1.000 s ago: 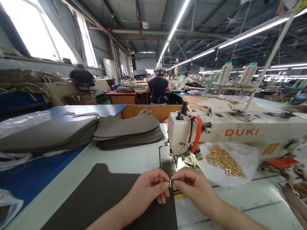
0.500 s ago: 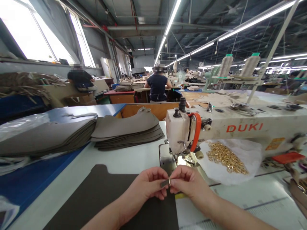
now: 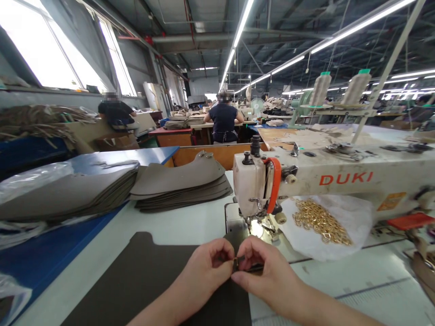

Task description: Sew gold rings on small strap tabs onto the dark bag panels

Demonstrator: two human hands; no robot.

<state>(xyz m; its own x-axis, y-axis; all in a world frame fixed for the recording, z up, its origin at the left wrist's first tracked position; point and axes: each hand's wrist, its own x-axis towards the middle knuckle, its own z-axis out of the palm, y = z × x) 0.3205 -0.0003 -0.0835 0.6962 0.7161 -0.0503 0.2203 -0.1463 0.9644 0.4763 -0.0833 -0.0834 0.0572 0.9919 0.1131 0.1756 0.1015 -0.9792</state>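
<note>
My left hand (image 3: pixel 212 267) pinches a small dark strip with a gold ring (image 3: pixel 235 261) at its end. Close beside it, my right hand (image 3: pixel 263 267) has its fingers pinched at the other side of the ring, on a short dark end of the strip. Both hands are over the right part of a large dark grey panel (image 3: pixel 152 276) that lies flat on the pale table. The needle area of the white sewing machine (image 3: pixel 251 185) is just beyond my fingertips. Part of the strip is hidden by the fingers.
Gold rings (image 3: pixel 319 222) lie on a white plastic bag under the machine arm. Stacks of grey panels (image 3: pixel 180 181) stand at the back left, partly on a blue table (image 3: pixel 98 231). A person in a dark top (image 3: pixel 223 122) sits farther ahead.
The strip has been turned, and its dark material now shows on both sides of the ring. My right fingers have shifted slightly left, with the thumb lower and farther from the fingertips.
</note>
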